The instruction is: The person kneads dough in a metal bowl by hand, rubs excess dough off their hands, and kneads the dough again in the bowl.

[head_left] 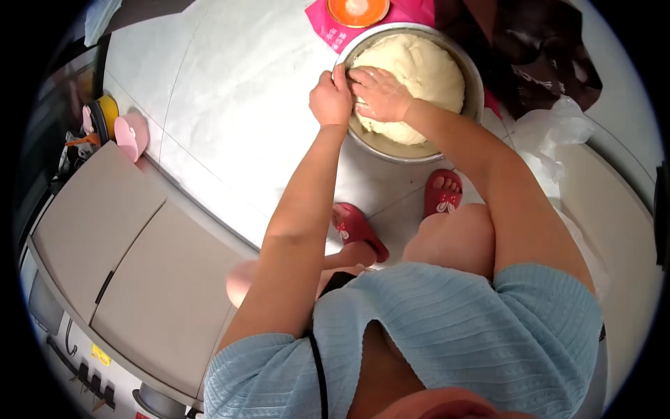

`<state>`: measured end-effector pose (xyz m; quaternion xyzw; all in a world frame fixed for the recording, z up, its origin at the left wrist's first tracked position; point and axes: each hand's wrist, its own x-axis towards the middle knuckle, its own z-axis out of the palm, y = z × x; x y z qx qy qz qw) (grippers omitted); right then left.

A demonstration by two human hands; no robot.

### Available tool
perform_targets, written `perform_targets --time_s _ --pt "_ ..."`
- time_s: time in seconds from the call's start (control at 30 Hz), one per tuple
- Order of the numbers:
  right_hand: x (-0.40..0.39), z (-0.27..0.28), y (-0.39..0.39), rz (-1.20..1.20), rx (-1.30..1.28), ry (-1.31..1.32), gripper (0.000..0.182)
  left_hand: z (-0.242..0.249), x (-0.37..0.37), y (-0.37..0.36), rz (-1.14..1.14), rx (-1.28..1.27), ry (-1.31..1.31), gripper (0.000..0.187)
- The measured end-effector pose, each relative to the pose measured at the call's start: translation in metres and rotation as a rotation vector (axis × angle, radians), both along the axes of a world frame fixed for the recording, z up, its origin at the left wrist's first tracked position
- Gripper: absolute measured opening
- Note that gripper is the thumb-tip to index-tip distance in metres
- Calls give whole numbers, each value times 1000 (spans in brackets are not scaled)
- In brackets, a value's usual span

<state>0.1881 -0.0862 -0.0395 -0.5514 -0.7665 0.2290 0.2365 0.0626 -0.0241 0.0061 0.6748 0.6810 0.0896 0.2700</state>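
Note:
A large round mass of pale dough (419, 66) fills most of a metal basin (477, 94) on the tiled floor. My left hand (330, 99) is closed on the basin's left rim, its thumb pointing up along the edge; the fingertips are hidden. Against the left side of the dough lies my right hand (380, 94), palm down with the fingers stretched out. Bits of dough cling to its fingers.
An orange bowl (357, 10) stands on a pink bag (324, 24) behind the basin. Dark brown sheeting (541, 49) and a clear plastic bag (555, 129) lie to the right. Grey cabinets (157, 293) line the left. My feet in red slippers (359, 234) are close to the basin.

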Motion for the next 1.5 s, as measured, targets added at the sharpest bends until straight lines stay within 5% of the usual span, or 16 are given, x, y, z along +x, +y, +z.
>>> perform_targets --time_s 0.07,0.13,0.17,0.27,0.37,0.53,0.6,0.67,0.77,0.9,1.0,1.07,1.17,1.27,1.43,1.5 --pt "13 39 12 -13 -92 -27 46 -5 0 3 5 33 -17 48" --pt "46 111 33 -249 -1064 1155 47 -9 -4 -2 -54 93 -18 46" --pt "48 113 31 -187 -798 1244 49 -7 -4 -1 -51 89 33 48" --pt "68 112 22 -223 -64 271 57 -3 -3 -1 -2 -4 -28 49" --pt "41 56 -14 -314 -70 -234 65 -5 -2 0 -9 3 -38 49" --pt "41 51 -16 -200 -29 -408 65 -6 -8 -7 -58 87 5 49" --pt "81 107 27 -247 -1029 831 58 -6 -3 -1 -21 54 1 49" --pt "96 141 24 -211 -849 1106 48 -6 -2 -3 -15 34 -4 49" --pt "77 131 11 -342 230 -159 65 -5 -5 0 -13 30 -21 49" --pt "42 34 -27 -59 -70 -361 69 -14 -3 5 -35 90 5 49" --pt "82 186 36 176 -874 591 65 -10 -10 -8 -42 110 4 49" --pt "97 221 23 175 -687 1064 63 -9 -4 -7 -21 84 -16 50" --pt "94 151 5 55 -854 1739 61 -6 -3 -1 -26 55 5 50" --pt "53 8 -26 -318 -1093 1904 59 2 -1 -1 -16 -17 19 49" --pt "56 208 22 5 -499 1329 51 -5 -4 -4 -34 67 1 51" --pt "74 252 23 16 356 812 49 -10 -6 -6 -36 137 -74 51"
